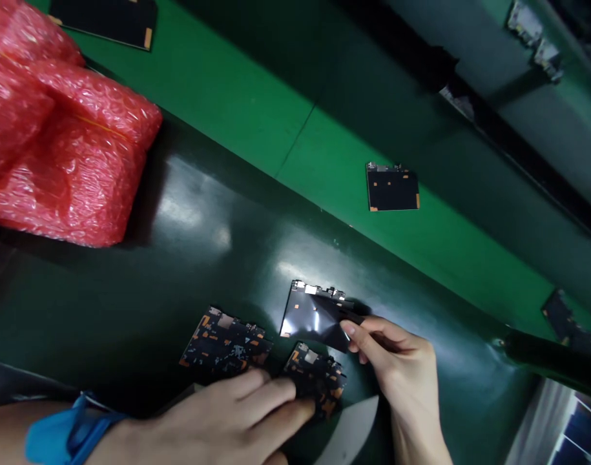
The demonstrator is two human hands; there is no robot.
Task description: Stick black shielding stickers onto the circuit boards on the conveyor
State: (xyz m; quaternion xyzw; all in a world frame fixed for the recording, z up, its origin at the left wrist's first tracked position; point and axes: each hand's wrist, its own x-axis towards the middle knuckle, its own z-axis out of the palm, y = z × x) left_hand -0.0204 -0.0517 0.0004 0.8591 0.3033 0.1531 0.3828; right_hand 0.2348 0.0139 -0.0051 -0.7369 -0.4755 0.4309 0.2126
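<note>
My right hand (396, 361) pinches the right edge of a glossy black sheet-covered board (312, 313), tilted up off the dark green surface. My left hand (237, 420), with a blue wrist strap (67, 429), lies with fingers stretched flat onto a small black circuit board with orange patches (319, 378). A second similar circuit board (225, 342) lies just left of it, apart from my fingers. A white strip (353, 429) lies under my hands.
Red bubble-wrap bundles (57, 129) are piled at the upper left. On the bright green belt (256, 97) sit a black board (392, 187) in the middle, another at the top left (106, 19) and one at the right edge (566, 320). A dark rail (518, 148) runs along the far side.
</note>
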